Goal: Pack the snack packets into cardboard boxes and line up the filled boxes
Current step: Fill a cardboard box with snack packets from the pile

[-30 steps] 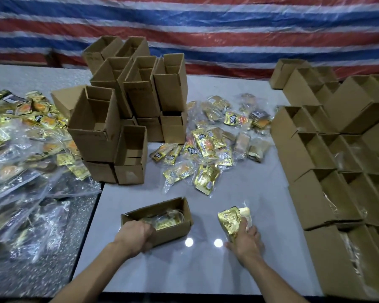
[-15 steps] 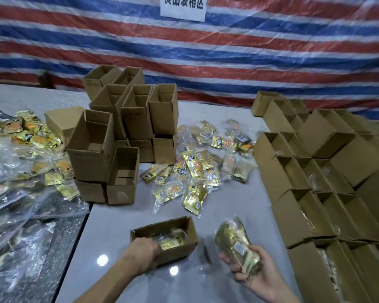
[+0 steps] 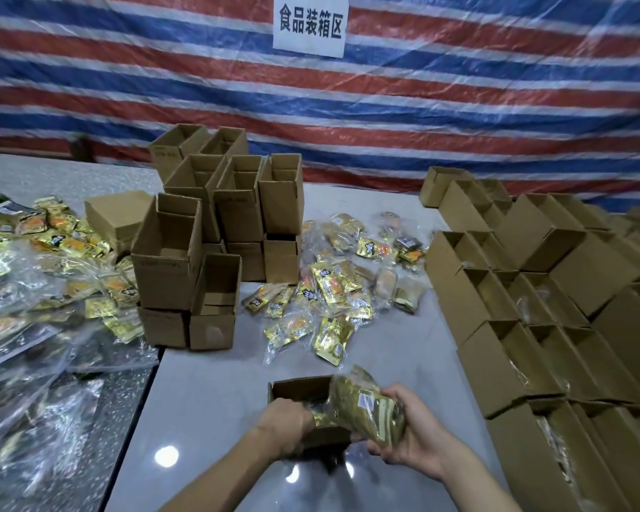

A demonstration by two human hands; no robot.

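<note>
We log a tarp striped red, white and blue as the backdrop, creased and glossy. A white sign with black Chinese characters sits on it, top centre. Below, a smooth grey table abuts a dark speckled table on its left. A round glare spot shines on the grey top.

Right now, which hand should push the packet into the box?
Right. The right hand grips the packet, whose end sits at the mouth of the box. The left hand grips the box, so it is probably better left bracing it.
</note>
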